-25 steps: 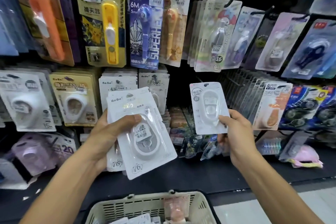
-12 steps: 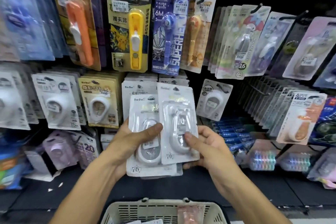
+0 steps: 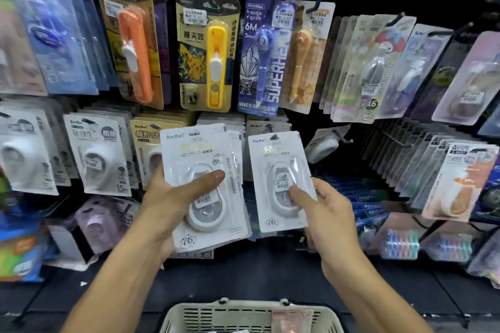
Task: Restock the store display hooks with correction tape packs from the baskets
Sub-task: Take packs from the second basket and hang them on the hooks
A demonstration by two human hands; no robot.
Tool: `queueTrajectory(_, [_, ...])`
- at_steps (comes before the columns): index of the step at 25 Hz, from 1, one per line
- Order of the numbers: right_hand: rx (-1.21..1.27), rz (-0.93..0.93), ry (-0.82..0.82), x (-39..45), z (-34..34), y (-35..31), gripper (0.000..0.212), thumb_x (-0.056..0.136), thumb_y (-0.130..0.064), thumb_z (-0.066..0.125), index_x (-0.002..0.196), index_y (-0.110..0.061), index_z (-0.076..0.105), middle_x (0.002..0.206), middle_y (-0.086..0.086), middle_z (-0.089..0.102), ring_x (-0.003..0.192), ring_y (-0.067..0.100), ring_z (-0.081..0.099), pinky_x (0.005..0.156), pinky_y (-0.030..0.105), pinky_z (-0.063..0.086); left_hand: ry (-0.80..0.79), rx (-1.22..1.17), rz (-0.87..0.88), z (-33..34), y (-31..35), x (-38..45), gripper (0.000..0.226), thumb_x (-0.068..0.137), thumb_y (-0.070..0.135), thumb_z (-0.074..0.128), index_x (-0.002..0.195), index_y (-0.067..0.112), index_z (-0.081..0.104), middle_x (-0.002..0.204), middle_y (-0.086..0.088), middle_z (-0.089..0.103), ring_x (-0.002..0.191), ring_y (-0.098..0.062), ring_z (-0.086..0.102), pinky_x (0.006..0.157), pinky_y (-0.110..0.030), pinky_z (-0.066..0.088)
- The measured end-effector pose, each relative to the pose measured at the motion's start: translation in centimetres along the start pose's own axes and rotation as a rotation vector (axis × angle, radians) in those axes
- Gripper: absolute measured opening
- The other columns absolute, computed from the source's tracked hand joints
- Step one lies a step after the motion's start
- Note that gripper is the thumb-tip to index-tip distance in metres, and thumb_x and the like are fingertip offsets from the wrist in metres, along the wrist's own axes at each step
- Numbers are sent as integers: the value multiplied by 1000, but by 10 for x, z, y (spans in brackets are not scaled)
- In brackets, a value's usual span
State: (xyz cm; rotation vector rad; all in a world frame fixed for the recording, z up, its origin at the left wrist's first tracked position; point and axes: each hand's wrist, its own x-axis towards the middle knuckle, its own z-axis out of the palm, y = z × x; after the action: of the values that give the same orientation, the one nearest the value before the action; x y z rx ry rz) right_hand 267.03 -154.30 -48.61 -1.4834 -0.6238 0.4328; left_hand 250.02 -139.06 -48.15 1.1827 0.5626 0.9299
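Our left hand (image 3: pixel 173 205) grips a small stack of white correction tape packs (image 3: pixel 205 186), thumb across the top blister, fingers curled behind. Just right of that thumb, apart from the stack, our right hand (image 3: pixel 327 213) pinches a single correction tape pack (image 3: pixel 278 178) upright by its lower right edge, thumb on the blister front. Above & right of our right fingers a lone white pack hangs on a display hook (image 3: pixel 343 139). Below both wrists: cream basket (image 3: pixel 243 317), w/ a pink pack (image 3: pixel 290 320) inside.
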Motion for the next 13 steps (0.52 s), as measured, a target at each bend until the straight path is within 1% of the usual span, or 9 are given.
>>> queueTrajectory(1, [5, 36, 6, 4, 5, 1, 20, 94, -21, 69, 109, -34, 69, 87, -8, 75, 51, 1, 61, 44, 15, 44, 1, -23, -1, 1, -1, -1, 94, 39, 19, 98, 126, 15, 65, 106, -9, 80, 93, -30, 78, 77, -44, 64])
queueTrajectory(3, [-10, 135, -36, 8, 16, 1, 45, 93, -22, 70, 133, -33, 51, 114, -7, 70, 82, 12, 71, 65, 29, 56, 18, -89, -2, 4, -6, -4, 73, 48, 19, 90, 118, 22, 71, 104, -8, 80, 93, -29, 78, 75, -42, 65])
queueTrajectory(4, [-64, 132, -96, 6, 21, 2, 51, 92, -26, 72, 137, -32, 48, 125, -7, 65, 97, 13, 70, 77, 32, 56, 28, -120, -9, 7, -9, -6, 62, 52, 16, 88, 111, 28, 74, 103, -7, 81, 92, -29, 78, 74, -44, 65])
queueTrajectory(5, [-84, 111, -186, 3, 26, 5, 51, 90, -31, 74, 136, -31, 51, 128, -6, 65, 104, 13, 68, 83, 31, 55, 32, -150, -29, 10, -11, -7, 54, 56, 15, 86, 107, 31, 76, 103, -8, 80, 91, -30, 78, 74, -45, 65])
queueTrajectory(7, [36, 105, -374, -10, 32, 7, 42, 87, -30, 77, 125, -26, 60, 116, 2, 74, 99, 17, 73, 80, 29, 58, -5, -222, -118, 14, -17, -9, 55, 61, 14, 86, 114, 19, 74, 108, -15, 78, 94, -35, 77, 76, -52, 64])
queueTrajectory(8, [91, 97, -395, -14, 32, 8, 37, 87, -26, 77, 121, -22, 61, 108, 6, 77, 95, 21, 75, 77, 29, 59, -41, -253, -180, 15, -19, -9, 57, 62, 12, 88, 117, 13, 73, 111, -19, 77, 96, -38, 77, 77, -54, 63])
queueTrajectory(9, [86, 59, -357, -14, 32, 8, 29, 90, -23, 74, 117, -21, 62, 103, 7, 78, 91, 22, 76, 74, 30, 59, -92, -283, -240, 16, -20, -9, 56, 64, 10, 90, 117, 10, 74, 113, -20, 76, 97, -38, 76, 78, -54, 63])
queueTrajectory(11, [-76, -55, -191, -12, 29, 6, 6, 98, -23, 65, 103, -23, 66, 94, 3, 77, 84, 16, 74, 67, 30, 55, -184, -347, -303, 20, -23, -13, 51, 66, 9, 85, 116, 9, 76, 117, -20, 75, 100, -36, 76, 76, -48, 64])
queueTrajectory(13, [-132, -70, -102, -12, 27, 6, 17, 103, -24, 55, 90, -20, 66, 88, 9, 73, 76, 17, 66, 64, 34, 49, -178, -355, -280, 22, -28, -15, 63, 64, -1, 86, 124, 10, 70, 118, -17, 76, 100, -33, 76, 73, -42, 64])
